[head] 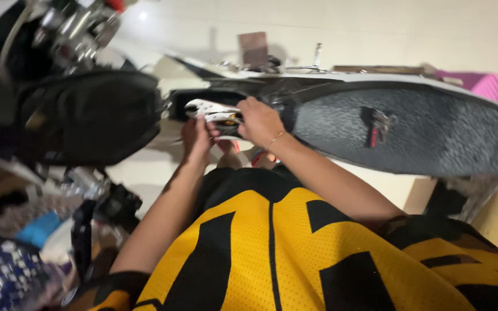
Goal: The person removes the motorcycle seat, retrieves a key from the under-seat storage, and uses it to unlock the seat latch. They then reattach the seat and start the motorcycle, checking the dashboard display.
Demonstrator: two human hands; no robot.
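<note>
At the front edge of the long dark motorcycle seat [410, 135], the left hand [198, 137] and right hand [259, 121] both close on a small white-and-black part [213, 110], gripping it between them, just beside a black bag [87, 115] on the left

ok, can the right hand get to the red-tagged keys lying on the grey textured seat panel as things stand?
Probably yes. The right hand grips the white plastic part beside the seat panel; the red-tagged keys lie exposed on top, with nothing between them. It would have to let go first.
</note>
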